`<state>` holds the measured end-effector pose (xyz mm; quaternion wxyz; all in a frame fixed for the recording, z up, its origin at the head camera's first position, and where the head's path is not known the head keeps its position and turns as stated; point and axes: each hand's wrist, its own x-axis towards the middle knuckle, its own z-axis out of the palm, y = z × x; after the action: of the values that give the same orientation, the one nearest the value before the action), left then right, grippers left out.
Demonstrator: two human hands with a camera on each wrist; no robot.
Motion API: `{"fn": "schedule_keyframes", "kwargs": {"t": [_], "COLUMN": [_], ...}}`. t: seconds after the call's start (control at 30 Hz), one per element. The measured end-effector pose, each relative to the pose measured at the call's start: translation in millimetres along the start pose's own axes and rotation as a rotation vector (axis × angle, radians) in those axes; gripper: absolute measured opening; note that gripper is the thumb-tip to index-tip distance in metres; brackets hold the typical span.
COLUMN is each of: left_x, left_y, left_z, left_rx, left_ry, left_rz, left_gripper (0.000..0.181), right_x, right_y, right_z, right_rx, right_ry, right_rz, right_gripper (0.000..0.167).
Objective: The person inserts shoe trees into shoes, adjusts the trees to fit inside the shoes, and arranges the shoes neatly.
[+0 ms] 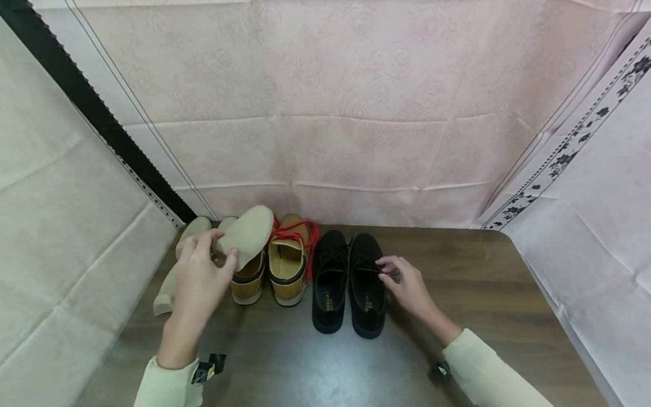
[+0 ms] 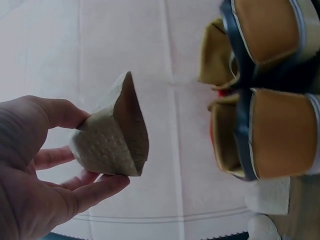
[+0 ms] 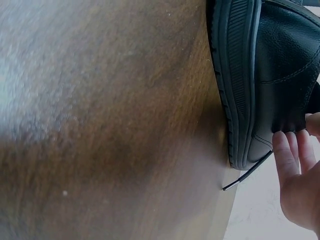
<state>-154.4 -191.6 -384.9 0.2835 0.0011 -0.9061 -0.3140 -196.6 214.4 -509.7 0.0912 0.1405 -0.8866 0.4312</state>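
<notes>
My left hand (image 1: 200,277) holds up a beige moulded pulp shoe insert (image 1: 249,234), thumb on one side and fingers on the other. In the left wrist view the insert (image 2: 107,135) shows its hollow end. Below it stand two tan shoes (image 1: 288,291) with red laces (image 1: 312,243), one partly hidden by the insert. To their right is a pair of black lace-up shoes (image 1: 328,305). My right hand (image 1: 407,285) is at the outer side of the right black shoe (image 1: 367,322); in the right wrist view, nearly straight fingertips (image 3: 280,137) touch its side.
Other beige inserts (image 1: 166,294) lie at the left, beside the cloth-covered left wall (image 1: 76,226). A pale patterned cloth (image 1: 330,141) hangs behind the shoes, and another white cloth (image 1: 600,226) borders the right. The wooden tabletop (image 1: 458,265) carries the shoes. A lace end (image 3: 240,177) trails beside the black shoe.
</notes>
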Motion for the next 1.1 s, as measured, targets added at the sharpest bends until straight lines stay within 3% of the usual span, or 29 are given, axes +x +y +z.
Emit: {"fn": "schedule_keyframes", "kwargs": {"t": [0.33, 0.63, 1.1], "left_x": [0.2, -2.0, -6.5], "left_y": [23.5, 36.1, 48.9], "left_z": [0.8, 5.2, 19.7], "left_rx": [-0.061, -0.116, -0.191], "left_ry": [-0.103, -0.114, -0.19], "left_rz": [0.015, 0.108, 0.13], "left_gripper": [0.038, 0.037, 0.038], "right_x": [-0.9, -0.4, 0.0], "right_y": [0, -1, -1], "right_z": [0, -2, -3], "right_rx": [0.007, 0.01, 0.006], "right_ry": [0.002, -0.006, -0.009], "right_rz": [-0.004, -0.003, -0.001], "right_gripper": [0.032, 0.032, 0.031]}}
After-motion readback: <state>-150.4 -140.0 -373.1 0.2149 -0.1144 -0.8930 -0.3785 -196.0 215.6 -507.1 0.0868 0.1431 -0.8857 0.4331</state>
